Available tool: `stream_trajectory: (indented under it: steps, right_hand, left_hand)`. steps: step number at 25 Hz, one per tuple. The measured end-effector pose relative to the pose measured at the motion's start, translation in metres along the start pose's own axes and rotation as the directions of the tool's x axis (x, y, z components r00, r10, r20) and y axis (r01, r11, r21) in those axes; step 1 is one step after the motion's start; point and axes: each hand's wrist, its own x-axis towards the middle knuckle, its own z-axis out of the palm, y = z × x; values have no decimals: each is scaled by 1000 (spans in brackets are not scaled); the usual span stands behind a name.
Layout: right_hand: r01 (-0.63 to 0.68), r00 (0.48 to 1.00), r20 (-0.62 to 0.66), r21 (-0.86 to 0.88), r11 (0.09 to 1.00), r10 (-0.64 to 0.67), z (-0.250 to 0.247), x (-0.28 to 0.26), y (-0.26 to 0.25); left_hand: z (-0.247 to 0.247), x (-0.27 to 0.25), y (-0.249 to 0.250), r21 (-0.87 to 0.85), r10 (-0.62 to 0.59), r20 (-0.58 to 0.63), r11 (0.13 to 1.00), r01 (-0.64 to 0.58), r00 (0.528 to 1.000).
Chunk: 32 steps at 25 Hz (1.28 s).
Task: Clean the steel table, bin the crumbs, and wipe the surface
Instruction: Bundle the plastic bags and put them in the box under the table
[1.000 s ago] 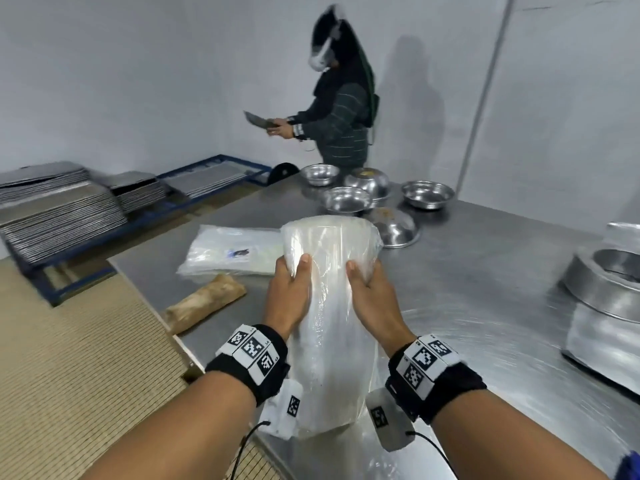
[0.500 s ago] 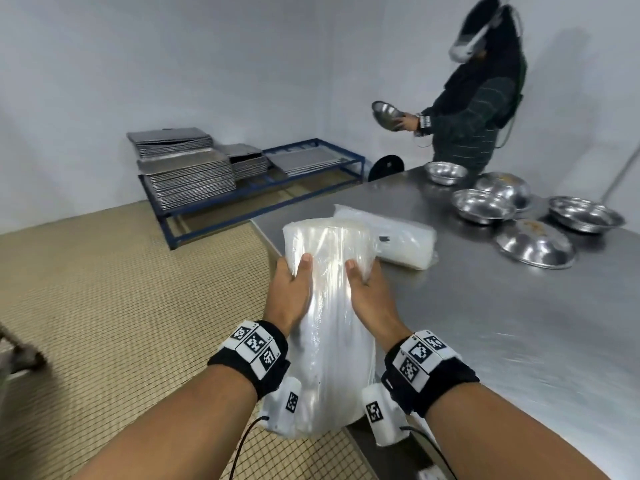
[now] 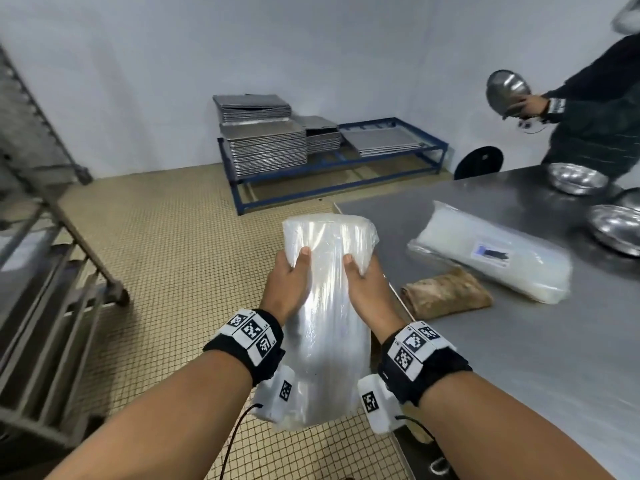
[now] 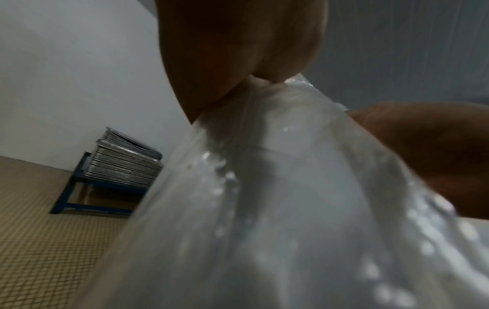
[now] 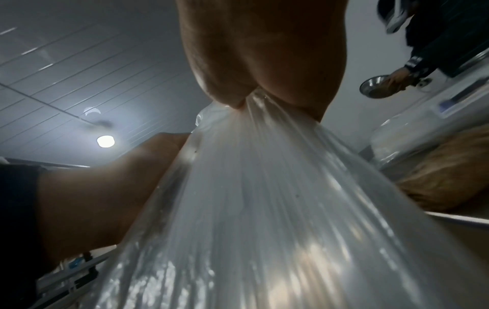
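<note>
Plastic pack [image 3: 325,327] held in both hands off the table's left edge.

Rack [image 3: 45,289] at far left; tiled floor [image 3: 166,271] lies open between it and the table [image 3: 519,358]. Tray stacks [image 3: 266,140] on a blue frame against the wall. Left hand [image 3: 287,285] and right hand [image 3: 367,289] each clasp a side of the pack, thumbs on top, over the floor beside the table's left edge. On the table near that edge: brown cloth [image 3: 446,292], second pack [image 3: 491,251]; bowls [image 3: 578,178] toward the far right edge.
</note>
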Motion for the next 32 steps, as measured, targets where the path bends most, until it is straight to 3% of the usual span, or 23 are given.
stream_trajectory:
  steps: [8, 11, 17, 23, 32]
  right_hand:
    - [-90, 984, 155, -10, 996, 90, 79, 99, 26]
    - [-64, 987, 148, 2, 998, 63, 108, 129, 40]
    - [-168, 983, 81, 7, 986, 167, 157, 176, 81]
    - [-292, 955, -57, 0, 957, 291, 179, 208, 143]
    - [-381, 891, -231, 89, 920, 391, 174, 222, 287]
  left_hand:
    - [-35, 100, -42, 46, -106, -81, 993, 110, 991]
    - [-43, 131, -57, 56, -142, -93, 988, 147, 986]
    - [-49, 206, -110, 52, -190, -17, 980, 190, 982]
    - [-20, 267, -175, 102, -174, 152, 982, 160, 973]
    - [79, 308, -288, 153, -109, 313, 986, 64, 943]
